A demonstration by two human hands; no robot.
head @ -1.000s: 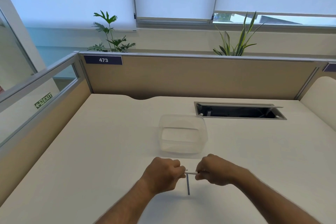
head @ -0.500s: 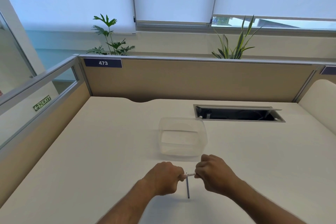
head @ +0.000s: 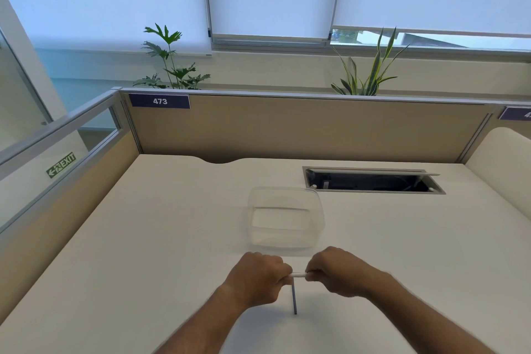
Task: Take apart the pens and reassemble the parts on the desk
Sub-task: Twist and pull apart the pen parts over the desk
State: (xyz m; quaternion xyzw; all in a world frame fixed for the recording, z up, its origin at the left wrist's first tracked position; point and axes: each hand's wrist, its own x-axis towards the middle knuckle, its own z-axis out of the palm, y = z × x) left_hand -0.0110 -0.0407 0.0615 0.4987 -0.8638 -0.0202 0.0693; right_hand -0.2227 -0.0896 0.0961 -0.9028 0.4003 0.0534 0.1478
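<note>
left hand [head: 260, 277]: fingers were curled shut around one end of the pen [head: 298, 275], fist-style, so most of that end was buried in the palm.
right hand [head: 334, 274]: same deal on the other end, fingers closed on it, knuckles up. Only a short white stretch of the pen showed between the two sets of fingertips.
pen: held level, off the desk [head: 161, 238], bridging the gap between the hands. Couldn't tell from here whether it was being twisted or pulled, or which half was which.
rod [head: 294, 298]: thin dark piece, lay on the desk right under the gap between the fingers, running back toward the person. Looked like a refill or a barrel part, too small to say which.
tub [head: 286, 217]: clear, sat just past the knuckles, looked empty as far as I could see.
pop risk: if the halves let go suddenly, I'd guess the hands would jerk apart and a small inner part could fly off.
roll risk: the rod was round and loose directly below the grip, so a dropped piece or a wrist bump could send it rolling.
slot [head: 373, 182]: open cable cutout beyond the right fingers, well apart, but that's where a runaway bit would vanish.
grip risk: that little pen exposed means slipping fingers, I reckon.
</note>
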